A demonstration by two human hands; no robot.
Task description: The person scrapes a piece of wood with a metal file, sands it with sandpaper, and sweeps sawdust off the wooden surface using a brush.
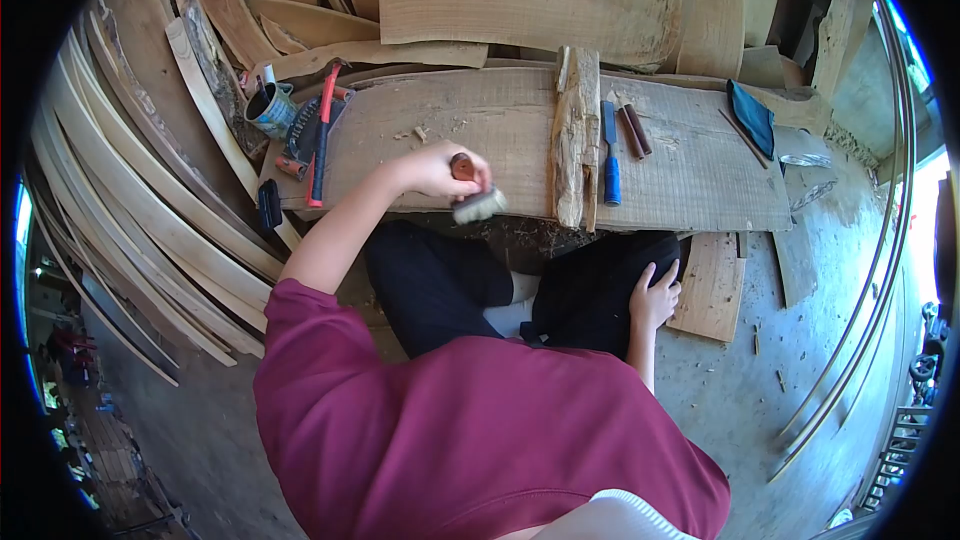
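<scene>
- Counter (pixel 380 175): low, one broad wooden slab, in front of my knees. The rough strip of wood lies across it; I place everything else by that.
- Rough strip (pixel 577 140): runs from back edge to front edge. Its faces look ragged and split; no planed surface that I can make out.
- My left hand (pixel 440 170): left of the strip, low over the front part of the counter. Arm reaches out from the shoulder, wrist bent inward, fingers closed around the brush.
- Hammer (pixel 322 135): red and black, well left of the strip, head toward the back.
- Chisel (pixel 611 155): just right of the strip, blue handle toward me, out of my hands.
- My right hand (pixel 654 298): nearer me than the strip and to its right, draped over my trousers (pixel 610 280) at the knee, fingers loosely parted, gripping nothing. Hands well apart.
- Brush (pixel 478 202): left of the strip, pale bristles downward near the front edge. Blurred; contact with the counter uncertain.
- Brown sticks (pixel 634 130): a pair, right of the chisel, farther from the strip.
- Shavings (pixel 418 133): left of the strip, beyond the brush. I judge the brushing unfinished, these being left; how much is done, cannot tell.
</scene>
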